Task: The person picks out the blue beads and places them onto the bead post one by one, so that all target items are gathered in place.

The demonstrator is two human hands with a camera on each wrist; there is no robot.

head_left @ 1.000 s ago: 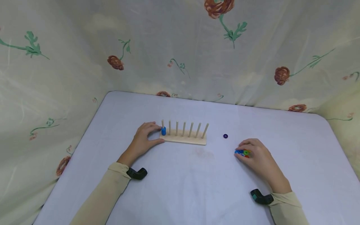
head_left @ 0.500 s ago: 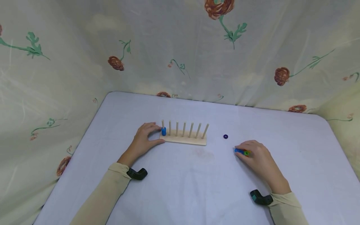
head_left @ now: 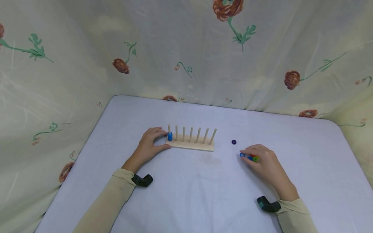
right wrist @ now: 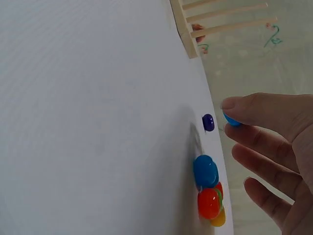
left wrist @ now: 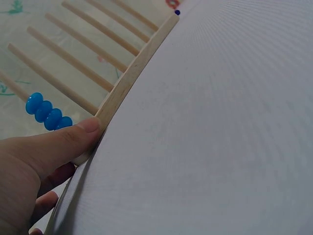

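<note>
My left hand (head_left: 149, 144) grips the left end of a wooden peg rack (head_left: 190, 145), thumb along its front edge in the left wrist view. The rack has a row of upright pegs. Several blue beads (left wrist: 49, 112) are stacked on the leftmost peg; the other pegs are bare. My right hand (head_left: 266, 163) pinches one blue bead (right wrist: 231, 119) between thumb and forefinger, raised off the cloth. Below it lies a small group of loose beads: a blue bead (right wrist: 205, 171), a red bead (right wrist: 209, 203), a yellow bead (right wrist: 219, 218) and a green bead (head_left: 255, 159).
A dark purple bead (head_left: 234, 142) lies alone between the rack and my right hand. White cloth covers the table (head_left: 186, 194). A flowered curtain (head_left: 163, 45) hangs behind the table and along its sides.
My right hand has picked a blue bead out of the group and lifted it slightly, shifting a little left. My left hand has stayed at the rack's end.
</note>
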